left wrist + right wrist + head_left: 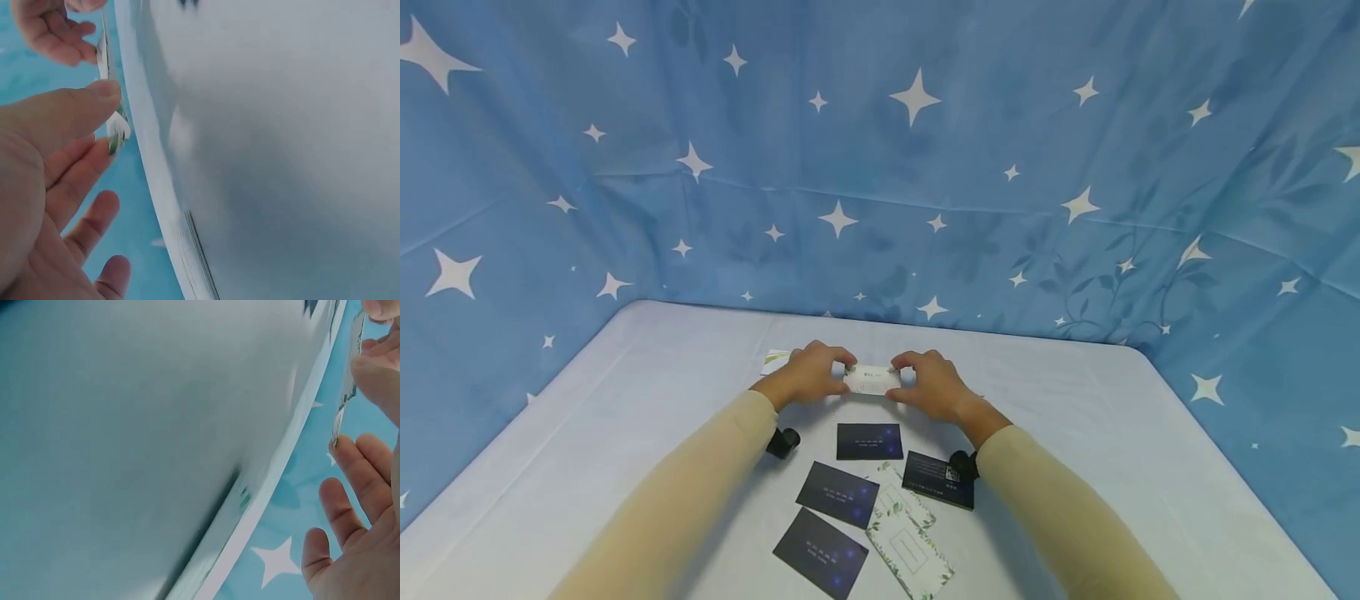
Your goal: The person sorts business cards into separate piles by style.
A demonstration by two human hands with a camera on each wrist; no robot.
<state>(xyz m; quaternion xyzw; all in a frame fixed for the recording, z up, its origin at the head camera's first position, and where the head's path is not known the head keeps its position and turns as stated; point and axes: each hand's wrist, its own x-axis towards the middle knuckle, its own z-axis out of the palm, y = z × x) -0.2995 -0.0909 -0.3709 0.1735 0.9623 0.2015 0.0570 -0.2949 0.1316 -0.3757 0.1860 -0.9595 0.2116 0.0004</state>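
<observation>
A white card (872, 380) with printed text and green leaf marks is held up off the table, toward its far side. My left hand (811, 373) pinches its left end between thumb and fingers. At the right end, my right hand (932, 386) pinches it the same way. Both wrist views show the card nearly edge-on, so its thickness and whether it is a single one cannot be told. The remaining fingers of the left hand (69, 175) spread loosely away from the card; those of the right hand (359, 500) do too.
Nearer on the white table (1075, 400) lie several dark blue cards (869, 442) and two leaf-bordered white cards (910, 554), some overlapping. Behind the left hand, a white and green card (775, 361) is partly hidden. A starry blue curtain (880, 167) rises beyond the table's far edge.
</observation>
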